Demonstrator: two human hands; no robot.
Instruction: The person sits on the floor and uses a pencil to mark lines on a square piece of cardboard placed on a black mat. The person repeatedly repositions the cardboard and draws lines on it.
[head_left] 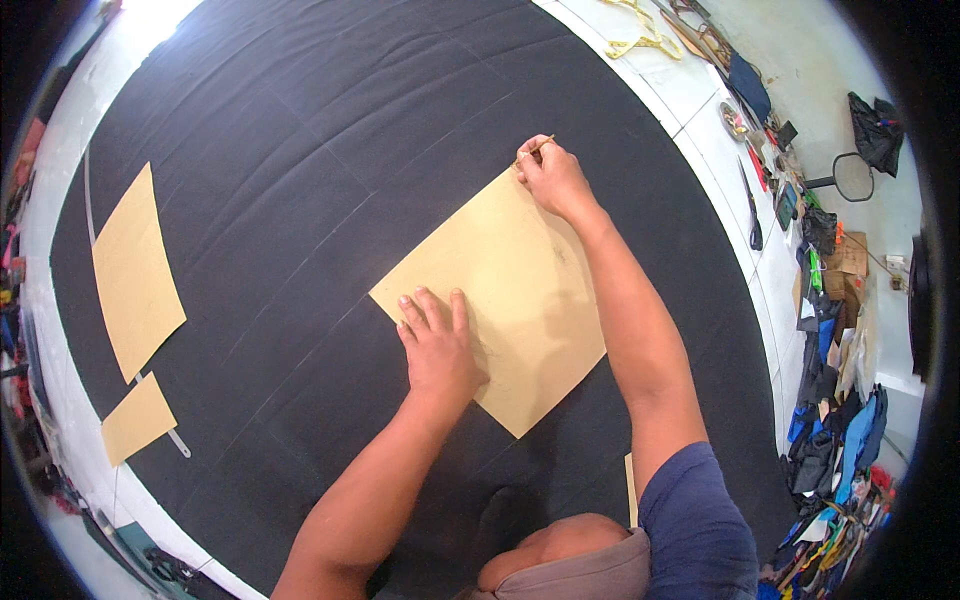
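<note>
A large tan paper pattern (pixel 520 300) lies flat on a wide black cloth (pixel 300 120). My left hand (pixel 440 352) presses on its left part, fingers spread and palm down. At the pattern's far corner my right hand (pixel 553 182) pinches a thin brown pencil (pixel 541 145); its tip is hidden by the fingers. Faint pale lines run across the cloth to the left of the pattern and beyond it.
Two smaller tan paper pieces, a tall one (pixel 140 275) and a short one (pixel 139 420), lie at the left. A ruler (pixel 180 443) pokes out under the short one. Scissors (pixel 753 215) and a yellow measuring tape (pixel 645 42) rest on white tiles; piled fabric scraps (pixel 835 450) stand right.
</note>
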